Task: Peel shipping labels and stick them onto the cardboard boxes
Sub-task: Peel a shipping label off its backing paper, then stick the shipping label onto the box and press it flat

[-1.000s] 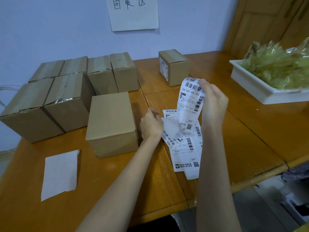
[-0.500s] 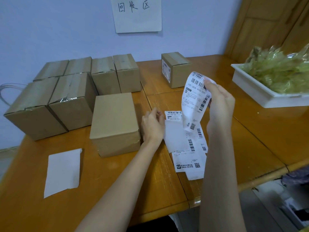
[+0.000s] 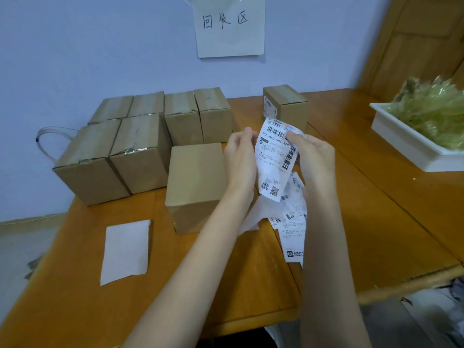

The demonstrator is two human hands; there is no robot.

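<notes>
A white shipping label [image 3: 273, 159] with barcodes hangs in the air between my hands. My right hand [image 3: 315, 159] pinches its top right corner, and my left hand [image 3: 241, 162] holds its left edge with the fingertips at the top. Just left of my left hand stands a plain cardboard box [image 3: 197, 182]. Under the raised label a loose pile of more labels [image 3: 292, 222] and a blank backing sheet [image 3: 253, 217] lies on the wooden table [image 3: 376, 234].
Several taped boxes [image 3: 140, 146] stand in a group at the back left. One box [image 3: 286, 106] with a label on its side stands at the back centre. A blank white sheet [image 3: 125, 251] lies front left. A white tray [image 3: 406, 144] of green plastic wraps sits right.
My left hand has come up off the label pile on the table and taken the left edge of the label that my right hand was holding up alone.
</notes>
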